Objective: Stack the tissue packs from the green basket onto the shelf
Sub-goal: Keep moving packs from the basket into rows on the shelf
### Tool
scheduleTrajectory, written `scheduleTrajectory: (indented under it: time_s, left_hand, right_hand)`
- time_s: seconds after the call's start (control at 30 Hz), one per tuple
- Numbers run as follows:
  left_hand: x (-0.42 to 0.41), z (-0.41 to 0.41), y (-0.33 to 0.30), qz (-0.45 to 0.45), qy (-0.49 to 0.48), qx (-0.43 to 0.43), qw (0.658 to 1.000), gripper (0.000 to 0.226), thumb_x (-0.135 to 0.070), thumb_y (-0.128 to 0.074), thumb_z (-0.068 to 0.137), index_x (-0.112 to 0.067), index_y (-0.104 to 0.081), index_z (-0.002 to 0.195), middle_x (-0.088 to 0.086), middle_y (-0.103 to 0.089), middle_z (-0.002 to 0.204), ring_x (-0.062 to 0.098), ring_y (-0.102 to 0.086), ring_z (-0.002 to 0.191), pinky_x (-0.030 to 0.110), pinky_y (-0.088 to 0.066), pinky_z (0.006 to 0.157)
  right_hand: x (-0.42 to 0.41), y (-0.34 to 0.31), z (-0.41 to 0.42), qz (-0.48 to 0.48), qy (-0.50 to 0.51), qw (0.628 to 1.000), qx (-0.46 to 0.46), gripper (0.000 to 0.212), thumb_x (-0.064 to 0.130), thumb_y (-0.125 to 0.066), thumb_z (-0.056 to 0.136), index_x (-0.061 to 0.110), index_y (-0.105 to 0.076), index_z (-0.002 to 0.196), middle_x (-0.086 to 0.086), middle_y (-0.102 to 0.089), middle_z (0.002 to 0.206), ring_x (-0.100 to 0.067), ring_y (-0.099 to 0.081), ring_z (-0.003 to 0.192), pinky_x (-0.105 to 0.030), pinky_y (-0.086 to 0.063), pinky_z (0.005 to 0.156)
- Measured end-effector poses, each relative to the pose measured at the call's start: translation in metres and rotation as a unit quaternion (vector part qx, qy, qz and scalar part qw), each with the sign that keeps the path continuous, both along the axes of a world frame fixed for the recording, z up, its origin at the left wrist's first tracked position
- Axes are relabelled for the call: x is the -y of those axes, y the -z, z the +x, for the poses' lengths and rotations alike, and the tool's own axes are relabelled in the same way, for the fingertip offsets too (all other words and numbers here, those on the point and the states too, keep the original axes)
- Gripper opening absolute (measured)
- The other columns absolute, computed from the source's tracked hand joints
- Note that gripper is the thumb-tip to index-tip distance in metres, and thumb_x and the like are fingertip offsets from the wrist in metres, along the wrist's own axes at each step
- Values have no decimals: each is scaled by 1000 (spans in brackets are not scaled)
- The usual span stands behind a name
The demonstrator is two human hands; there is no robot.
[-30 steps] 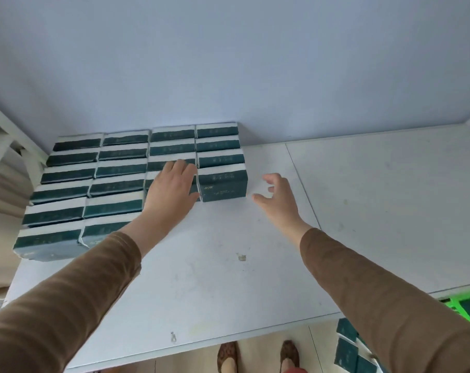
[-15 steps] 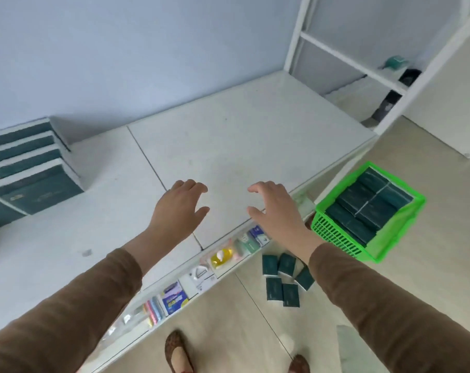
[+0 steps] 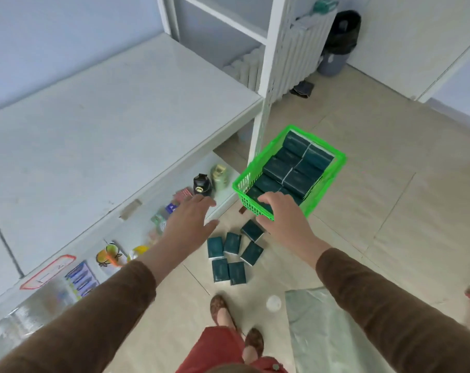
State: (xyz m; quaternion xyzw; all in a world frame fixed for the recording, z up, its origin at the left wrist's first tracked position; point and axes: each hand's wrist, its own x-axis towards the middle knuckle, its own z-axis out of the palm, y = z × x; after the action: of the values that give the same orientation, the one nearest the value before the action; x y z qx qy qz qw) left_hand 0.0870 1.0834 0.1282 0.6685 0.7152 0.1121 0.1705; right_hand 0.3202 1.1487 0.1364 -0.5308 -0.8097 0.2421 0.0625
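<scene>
Both hands empty, fingers spread: right hand [image 3: 278, 211] over green basket [image 3: 326, 181] near rim, left hand [image 3: 189, 224] at its 9 o'clock; risk: hasty grab spills tissue packs [image 3: 298, 168] to floor

Hands leave the shelf and reach the green basket

A second ago both hands were at the stacked packs on the shelf [image 3: 93, 125]; now the view has swung right and down, the right hand [image 3: 285, 219] is over the near rim of the green basket [image 3: 336, 168] of tissue packs [image 3: 303, 168], and the left hand [image 3: 188, 224], fingers spread, trails beside it
</scene>
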Motion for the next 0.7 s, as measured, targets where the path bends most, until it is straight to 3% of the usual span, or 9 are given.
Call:
scheduleTrajectory:
  time_s: [0.2,0.37,0.5,0.63,0.7]
  left_hand:
    - [-86,53,30,-19,55,2,998,40,-38,-64,90,-25,-56,127,-4,-56,121,19,-51,115,37,-45,93]
    - [-156,86,62,-61,80,-3,995,40,-36,-61,92,-22,-55,129,-1,-53,125,21,-48,118,41,-46,97]
    - [-215,111,99,-99,75,-10,992,41,-34,-61,90,-20,-53,127,1,-52,122,22,-47,117,40,-44,95]
    - [-276,132,147,-144,66,-32,987,45,-31,-63,88,-19,-50,129,3,-51,126,27,-46,122,42,-42,99]
    - [-305,143,175,-166,60,-37,984,47,-29,-63,88,-18,-49,131,4,-49,131,29,-45,125,42,-41,102]
  right_hand:
    - [-60,36,53,-72,80,994,-28,47,27,-64,93,19,-49,137,1,-56,125,-19,-49,119,-32,-42,97]
    - [-118,74,87,-163,180,967,-71,60,28,-64,93,19,-40,146,-2,-52,141,-17,-50,130,-29,-39,99]
    - [-179,112,106,-245,239,933,-111,70,25,-63,92,13,-31,153,-9,-41,153,-22,-46,136,-34,-39,106]
    - [-238,165,119,-322,305,884,-150,75,18,-62,92,12,-24,157,-11,-38,155,-26,-57,124,-31,-44,86]
    - [-263,196,124,-352,342,857,-160,79,16,-63,92,10,-20,158,-11,-33,158,-27,-47,135,-33,-42,97]
